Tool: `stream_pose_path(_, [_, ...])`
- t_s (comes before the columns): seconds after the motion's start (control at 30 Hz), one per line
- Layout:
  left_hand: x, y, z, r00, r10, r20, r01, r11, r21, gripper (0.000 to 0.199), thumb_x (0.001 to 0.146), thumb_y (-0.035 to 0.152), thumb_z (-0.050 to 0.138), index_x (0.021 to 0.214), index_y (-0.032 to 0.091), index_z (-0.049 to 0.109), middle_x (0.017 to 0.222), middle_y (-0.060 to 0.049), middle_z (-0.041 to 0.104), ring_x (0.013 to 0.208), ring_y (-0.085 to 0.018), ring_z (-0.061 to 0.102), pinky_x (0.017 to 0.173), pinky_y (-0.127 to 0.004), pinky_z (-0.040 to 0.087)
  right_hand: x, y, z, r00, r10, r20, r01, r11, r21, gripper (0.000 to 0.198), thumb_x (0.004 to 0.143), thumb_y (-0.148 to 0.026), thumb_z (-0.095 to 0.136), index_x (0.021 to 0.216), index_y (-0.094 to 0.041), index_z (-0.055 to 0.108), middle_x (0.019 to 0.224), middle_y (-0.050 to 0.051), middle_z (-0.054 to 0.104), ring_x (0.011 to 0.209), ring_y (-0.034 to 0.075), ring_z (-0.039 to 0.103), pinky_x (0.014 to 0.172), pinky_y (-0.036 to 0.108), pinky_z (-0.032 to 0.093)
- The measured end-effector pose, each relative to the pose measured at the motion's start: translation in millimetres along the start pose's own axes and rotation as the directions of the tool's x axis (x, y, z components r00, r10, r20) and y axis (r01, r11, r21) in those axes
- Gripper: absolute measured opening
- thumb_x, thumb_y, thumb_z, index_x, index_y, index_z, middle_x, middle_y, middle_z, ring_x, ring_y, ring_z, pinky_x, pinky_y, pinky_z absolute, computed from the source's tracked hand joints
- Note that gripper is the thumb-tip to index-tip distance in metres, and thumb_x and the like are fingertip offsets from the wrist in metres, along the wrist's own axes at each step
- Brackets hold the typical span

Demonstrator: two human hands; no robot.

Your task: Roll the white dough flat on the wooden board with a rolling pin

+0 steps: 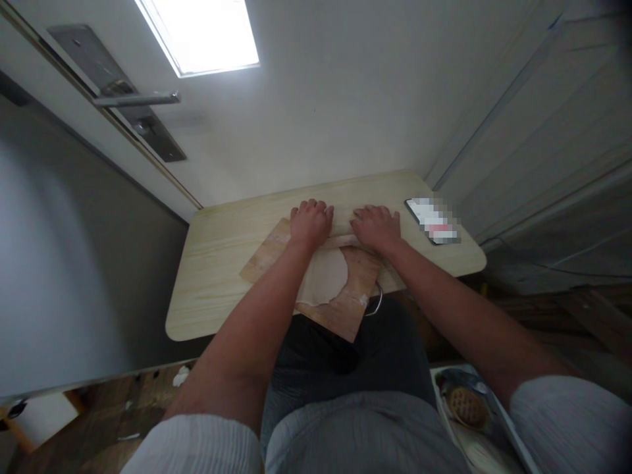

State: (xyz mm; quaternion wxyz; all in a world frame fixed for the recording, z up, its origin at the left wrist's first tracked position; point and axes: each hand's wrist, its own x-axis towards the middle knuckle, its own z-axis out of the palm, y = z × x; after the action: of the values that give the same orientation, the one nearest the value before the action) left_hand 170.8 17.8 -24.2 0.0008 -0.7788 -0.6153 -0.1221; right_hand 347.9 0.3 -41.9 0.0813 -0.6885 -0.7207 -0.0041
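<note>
A pale rolling pin (342,241) lies across the far side of a flat, rounded sheet of dough (323,276). My left hand (312,222) is curled over its left end, and my right hand (378,227) over its right end. Both palms face down, with the fingers bent away from me. Under the dough is a wooden cutting board (353,306), turned at an angle and jutting past the table's near edge. A metal handle (377,301) shows at the board's right side. My left forearm hides part of the dough and board.
The light wooden table (212,276) stands against a white door with a metal handle (138,100). A phone (430,220) lies at the table's right. Low at my right, a tray (447,415) holds a round lattice-topped pastry (465,406).
</note>
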Motion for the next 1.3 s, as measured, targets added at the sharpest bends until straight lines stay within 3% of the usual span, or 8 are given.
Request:
stream_pose_path(0.43, [-7,2,1,0.999,0.05,-0.022,-0.049,0.998,0.031,0.049,0.104,0.043,0.021,0.113,0.02,0.063,0.121,-0.012,0.062,0.116,-0.028,0.052,0.095,-0.043,0.039,-8,1,0,0.999,-0.02,-0.039,0.02,1.0,-0.01,0.046,0.098,-0.045,0.035,0.131,-0.025,0.061,0.139,0.012,0.056,0.122,0.034,0.047,0.102,0.058,0.031])
stream_pose_path(0.9, [-45,11,1,0.998,0.056,-0.029,-0.056,0.998,0.008,0.045,0.103,0.045,0.026,0.126,0.025,0.059,0.134,-0.01,0.058,0.125,-0.028,0.047,0.105,-0.047,0.034,-47,2,0,0.995,-0.002,-0.101,0.0,1.0,-0.014,0.05,0.1,-0.046,0.029,0.132,-0.024,0.061,0.143,0.011,0.055,0.129,0.035,0.042,0.107,0.062,0.023])
stream_pose_path(1.3, [-88,28,-1,0.997,0.031,-0.067,-0.03,0.999,0.015,0.05,0.101,0.052,0.027,0.133,0.028,0.057,0.148,-0.008,0.05,0.135,-0.031,0.041,0.111,-0.055,0.027,-89,6,1,0.991,0.0,-0.134,0.003,1.0,0.027,0.056,0.101,-0.049,0.026,0.139,-0.017,0.053,0.146,0.015,0.052,0.131,0.034,0.042,0.107,0.057,0.027])
